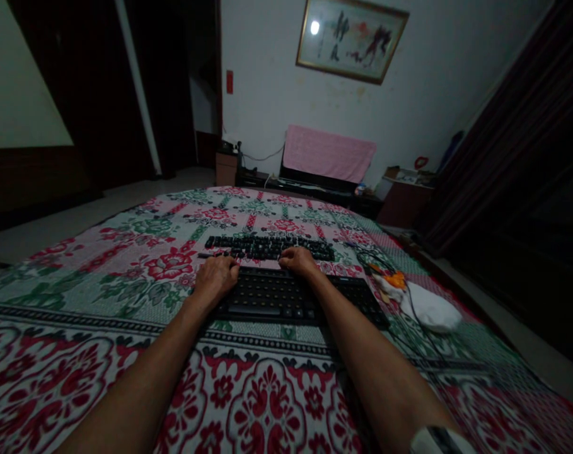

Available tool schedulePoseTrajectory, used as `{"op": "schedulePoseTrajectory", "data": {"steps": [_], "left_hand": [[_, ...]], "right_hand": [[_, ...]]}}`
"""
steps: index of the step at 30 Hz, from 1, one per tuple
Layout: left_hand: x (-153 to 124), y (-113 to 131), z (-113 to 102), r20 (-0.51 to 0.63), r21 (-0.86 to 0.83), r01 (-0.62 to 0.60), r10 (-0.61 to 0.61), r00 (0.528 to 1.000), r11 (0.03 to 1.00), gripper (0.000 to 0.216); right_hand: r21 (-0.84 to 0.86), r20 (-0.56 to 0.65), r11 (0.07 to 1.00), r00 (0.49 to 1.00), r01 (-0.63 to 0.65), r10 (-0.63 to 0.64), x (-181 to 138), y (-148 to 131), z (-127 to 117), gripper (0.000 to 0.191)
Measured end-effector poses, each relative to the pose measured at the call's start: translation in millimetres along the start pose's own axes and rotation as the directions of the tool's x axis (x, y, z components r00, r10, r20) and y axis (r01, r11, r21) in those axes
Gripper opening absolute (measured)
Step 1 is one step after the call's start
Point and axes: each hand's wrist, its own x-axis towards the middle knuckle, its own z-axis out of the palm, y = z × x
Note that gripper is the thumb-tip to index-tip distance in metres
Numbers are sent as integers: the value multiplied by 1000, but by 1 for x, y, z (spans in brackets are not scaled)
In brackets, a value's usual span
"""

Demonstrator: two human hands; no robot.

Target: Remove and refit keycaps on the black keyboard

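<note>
A black keyboard with many bare key positions lies on the patterned bedspread; its long space bar is in place. Beyond it, loose black keycaps lie in rows. My left hand is at the keyboard's upper left corner, fingers curled; what they hold, if anything, is hidden. A thin dark stick shows just past its knuckles. My right hand reaches over the keyboard to the near edge of the rows, thumb and finger pinched at a small black keycap.
Right of the keyboard lie a white bag-like bundle, an orange item and black cables. Past the bed's far edge stands a low cabinet with a pink cloth over something on it. A framed picture hangs above.
</note>
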Motion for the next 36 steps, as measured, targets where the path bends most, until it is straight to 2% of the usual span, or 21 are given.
{"op": "schedulePoseTrajectory", "data": {"steps": [8, 13, 14, 16, 19, 23, 29, 36], "left_hand": [[2, -1, 2, 10, -1, 0, 0, 1000, 1000, 34], [0, 3, -2, 10, 30, -4, 4, 1000, 1000, 36], [0, 5, -3, 10, 38, -12, 12, 1000, 999, 37], [-2, 10, -3, 3, 45, -48, 47, 999, 998, 37], [-4, 18, -2, -11, 56, -124, 125, 992, 991, 36], [-6, 24, 1, -22, 110, -141, 144, 989, 984, 38], [-6, 22, 4, -13, 137, -133, 136, 991, 982, 38], [-6, 22, 3, -22, 133, -134, 138, 990, 982, 38]], "right_hand": [[35, 32, 999, 999, -6, 5, 2, -1, -3, 17], [128, 6, 991, 999, 41, -43, -16, 9, -29, 28], [217, -7, 972, 996, 90, -90, -23, 12, -36, 29], [351, 57, 928, 986, 127, -156, -41, 17, -49, 29], [453, 172, 888, 969, 81, -177, -67, 19, -63, 29], [466, 296, 880, 922, 87, -248, -87, 13, -68, 24], [380, 462, 912, 823, 153, -330, -95, 4, -68, 21], [267, 449, 934, 827, 237, -338, -96, 5, -68, 24]]}}
